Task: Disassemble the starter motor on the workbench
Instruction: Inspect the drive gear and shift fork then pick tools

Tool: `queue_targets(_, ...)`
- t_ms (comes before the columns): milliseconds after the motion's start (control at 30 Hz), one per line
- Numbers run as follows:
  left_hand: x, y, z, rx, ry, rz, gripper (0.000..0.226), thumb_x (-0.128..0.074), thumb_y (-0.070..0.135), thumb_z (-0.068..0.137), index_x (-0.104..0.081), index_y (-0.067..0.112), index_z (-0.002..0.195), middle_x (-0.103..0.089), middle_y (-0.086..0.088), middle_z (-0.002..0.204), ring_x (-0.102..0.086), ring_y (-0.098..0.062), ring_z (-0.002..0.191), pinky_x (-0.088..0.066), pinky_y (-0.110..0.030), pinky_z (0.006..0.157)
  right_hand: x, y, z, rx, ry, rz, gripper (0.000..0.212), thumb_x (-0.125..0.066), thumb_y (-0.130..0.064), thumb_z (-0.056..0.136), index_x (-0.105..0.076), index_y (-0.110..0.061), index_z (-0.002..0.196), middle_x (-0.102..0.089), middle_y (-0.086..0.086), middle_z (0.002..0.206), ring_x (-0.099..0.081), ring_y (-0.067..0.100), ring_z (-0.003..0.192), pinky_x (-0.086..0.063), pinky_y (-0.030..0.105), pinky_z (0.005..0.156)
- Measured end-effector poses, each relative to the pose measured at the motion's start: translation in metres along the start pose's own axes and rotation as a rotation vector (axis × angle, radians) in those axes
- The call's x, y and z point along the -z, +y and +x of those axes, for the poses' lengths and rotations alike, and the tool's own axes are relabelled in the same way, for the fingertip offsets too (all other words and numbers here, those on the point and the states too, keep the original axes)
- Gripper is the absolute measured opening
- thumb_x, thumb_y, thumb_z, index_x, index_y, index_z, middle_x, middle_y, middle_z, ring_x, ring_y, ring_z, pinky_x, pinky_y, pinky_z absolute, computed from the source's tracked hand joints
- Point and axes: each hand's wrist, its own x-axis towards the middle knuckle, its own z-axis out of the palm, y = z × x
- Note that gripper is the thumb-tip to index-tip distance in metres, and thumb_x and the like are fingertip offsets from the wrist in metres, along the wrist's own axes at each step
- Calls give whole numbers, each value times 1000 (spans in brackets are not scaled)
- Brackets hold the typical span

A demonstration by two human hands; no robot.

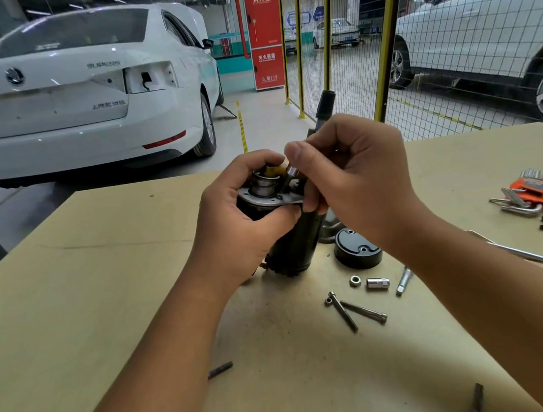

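The starter motor [290, 238], a dark cylinder with a silver end plate and a bearing on top, stands upright on the workbench [85, 299]. My left hand [239, 210] grips its upper body from the left. My right hand [355, 174] holds a driver with a black handle [324, 109] whose small silver socket [291, 171] sits on the top of the motor. A removed black end cap [357, 251] lies to the right of the motor.
Two long bolts [356, 312], a nut [355, 280], a loose socket [378, 283] and a bit [403, 280] lie in front of the cap. An orange hex key set [531, 194] and more tools lie at the right edge. A yellow mesh fence and parked cars stand beyond the bench.
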Motion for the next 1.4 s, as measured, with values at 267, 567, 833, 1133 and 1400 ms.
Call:
queue_targets(267,0,-4,1,18,8,7,53,-86,-1,78,-68,25,122,-74,-2,112,-72,-29,108,-61,-50,94,-2,2,0,16,39,-98,20,-74,-11,92,-66,-2,76,-63,4,54,-66,16,45,-52,36,42)
queue_targets(567,-1,-3,1,35,-2,5,54,-84,-4,79,-68,22,123,-74,-5,111,-72,-30,109,-59,-52,96,-1,5,0,14,57,-50,20,-74,-7,92,-65,0,75,-63,3,54,-65,17,44,-49,32,40)
queue_targets(833,-1,-2,1,23,-3,31,54,-86,-2,79,-68,24,122,-73,1,112,-71,-25,111,-60,-47,96,-5,7,-3,-2,119,-6,22,-73,-6,91,-64,0,73,-63,6,55,-65,18,42,-43,24,43)
queue_targets(1133,-1,0,0,21,-8,32,53,-85,1,78,-68,26,121,-73,6,109,-71,-20,108,-60,-37,95,-7,6,-3,-16,149,1,24,-72,-5,91,-61,-1,70,-62,5,55,-64,19,42,-42,24,43)
queue_targets(1400,0,1,0,-5,-2,53,54,-85,2,76,-69,30,120,-71,12,107,-70,-14,104,-56,-21,88,-4,4,-2,-35,107,-6,22,-73,-6,91,-62,-1,72,-61,4,54,-62,18,40,-42,23,39)
